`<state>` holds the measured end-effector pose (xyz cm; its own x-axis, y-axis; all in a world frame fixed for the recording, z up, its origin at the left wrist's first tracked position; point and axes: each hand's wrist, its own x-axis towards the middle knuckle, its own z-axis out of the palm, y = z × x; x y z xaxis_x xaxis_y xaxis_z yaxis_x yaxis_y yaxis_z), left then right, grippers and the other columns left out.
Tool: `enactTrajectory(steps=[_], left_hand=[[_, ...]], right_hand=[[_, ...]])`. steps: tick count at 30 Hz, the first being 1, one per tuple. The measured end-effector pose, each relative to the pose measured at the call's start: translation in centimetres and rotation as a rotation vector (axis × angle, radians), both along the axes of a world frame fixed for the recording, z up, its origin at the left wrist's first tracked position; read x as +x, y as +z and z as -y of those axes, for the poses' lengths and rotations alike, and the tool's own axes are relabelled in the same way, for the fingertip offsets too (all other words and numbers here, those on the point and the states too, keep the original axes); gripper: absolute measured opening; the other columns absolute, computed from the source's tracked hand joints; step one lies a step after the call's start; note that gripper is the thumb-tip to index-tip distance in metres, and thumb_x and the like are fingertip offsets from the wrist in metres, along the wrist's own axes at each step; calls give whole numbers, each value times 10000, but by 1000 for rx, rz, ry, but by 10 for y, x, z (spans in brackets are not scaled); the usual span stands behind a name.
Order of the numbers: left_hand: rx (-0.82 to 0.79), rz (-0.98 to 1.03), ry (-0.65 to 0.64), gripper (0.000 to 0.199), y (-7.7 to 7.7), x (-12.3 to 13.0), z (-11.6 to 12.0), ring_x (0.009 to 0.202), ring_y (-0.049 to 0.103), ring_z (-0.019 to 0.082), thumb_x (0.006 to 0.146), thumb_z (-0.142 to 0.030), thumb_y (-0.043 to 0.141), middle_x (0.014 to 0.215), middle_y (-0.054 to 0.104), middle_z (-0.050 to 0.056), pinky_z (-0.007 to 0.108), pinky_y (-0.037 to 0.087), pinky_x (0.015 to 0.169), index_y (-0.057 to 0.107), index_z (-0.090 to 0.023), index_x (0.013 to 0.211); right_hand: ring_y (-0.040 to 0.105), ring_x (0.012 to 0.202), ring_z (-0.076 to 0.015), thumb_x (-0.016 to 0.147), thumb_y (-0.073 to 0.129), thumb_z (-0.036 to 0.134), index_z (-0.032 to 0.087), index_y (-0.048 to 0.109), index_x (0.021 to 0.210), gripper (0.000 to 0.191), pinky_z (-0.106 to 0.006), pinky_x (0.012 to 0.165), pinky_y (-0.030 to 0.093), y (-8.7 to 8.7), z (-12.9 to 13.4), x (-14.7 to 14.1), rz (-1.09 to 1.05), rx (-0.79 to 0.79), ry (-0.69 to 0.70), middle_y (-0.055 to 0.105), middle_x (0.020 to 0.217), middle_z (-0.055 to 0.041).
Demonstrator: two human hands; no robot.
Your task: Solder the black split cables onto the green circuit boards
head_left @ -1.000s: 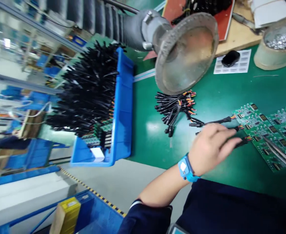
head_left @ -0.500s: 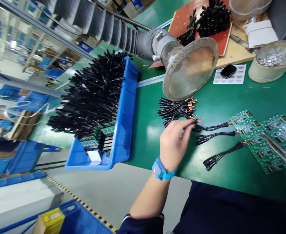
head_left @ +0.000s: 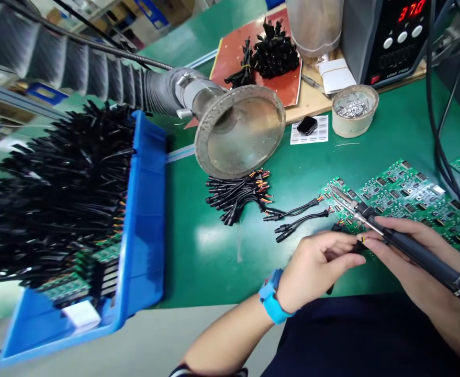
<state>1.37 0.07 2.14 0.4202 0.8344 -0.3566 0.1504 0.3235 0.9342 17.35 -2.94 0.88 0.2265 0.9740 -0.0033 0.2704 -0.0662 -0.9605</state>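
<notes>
My left hand (head_left: 320,264), with a blue watch on its wrist, pinches a short black cable (head_left: 358,246) near its coloured wire ends. My right hand (head_left: 414,251) is wrapped round a black soldering iron (head_left: 422,256), and its fingertips meet the same cable's wires. The iron's metal tip lies over the left part of the green circuit boards (head_left: 394,191). Two black cables (head_left: 302,209) run left from the boards' edge. Farther left is a pile of black cables (head_left: 233,193) with bare coloured ends, under the round fume hood (head_left: 240,131).
A blue bin (head_left: 145,209) heaped with black cables stands on the left. At the back are a solder station (head_left: 386,47) showing 370, a round tub (head_left: 354,112) and a smartwatch face (head_left: 307,125) on a label sheet. Black cords (head_left: 437,104) hang at right.
My left hand has moved from the cable pile to the front of the boards, holding a cable. My right hand and the iron have come fully into view. The view has shifted right.
</notes>
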Motion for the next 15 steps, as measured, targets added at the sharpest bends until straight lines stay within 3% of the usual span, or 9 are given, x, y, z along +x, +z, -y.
enactTrajectory(steps=[3,6,8,10,12,15], left_hand=[[255,-85,-15,175,0,3,0,635,570,96,792,-258,633,743,615,32,209,496,604,673,-136,911],[598,-302,-103,193,-1,3,1,721,586,124,861,-231,534,792,606,53,247,512,673,666,-146,973],[695,-420,-166,222,-2,3,3,770,591,145,886,-216,480,826,603,74,279,522,706,649,-128,998],[673,-460,-183,205,-3,4,5,772,595,154,880,-208,484,823,605,77,298,526,721,653,-122,957],[549,-391,-124,144,-3,5,4,722,597,142,842,-214,550,776,608,56,284,528,695,664,-132,875],[130,-121,43,126,-2,6,0,569,576,99,798,-247,612,643,594,12,224,520,570,635,-123,789]], right_hand=[[641,805,-122,750,702,262,297,610,1041,308,-138,621,545,2,0,4,73,14,-4,652,955,38],[622,878,-125,809,626,220,301,577,1099,305,-192,766,542,-1,-1,12,96,68,193,627,1027,34],[604,927,-144,826,588,193,299,568,1116,310,-239,815,533,-7,-3,16,143,134,319,613,1046,27],[595,934,-154,816,592,178,297,572,1110,318,-249,794,535,-11,-4,16,202,168,358,609,1033,24],[602,882,-138,803,616,177,292,568,1104,326,-229,755,534,-12,-3,11,217,172,279,611,1005,23],[609,790,-104,770,669,190,267,579,1064,318,-190,734,518,-5,1,3,238,204,46,625,945,28]])
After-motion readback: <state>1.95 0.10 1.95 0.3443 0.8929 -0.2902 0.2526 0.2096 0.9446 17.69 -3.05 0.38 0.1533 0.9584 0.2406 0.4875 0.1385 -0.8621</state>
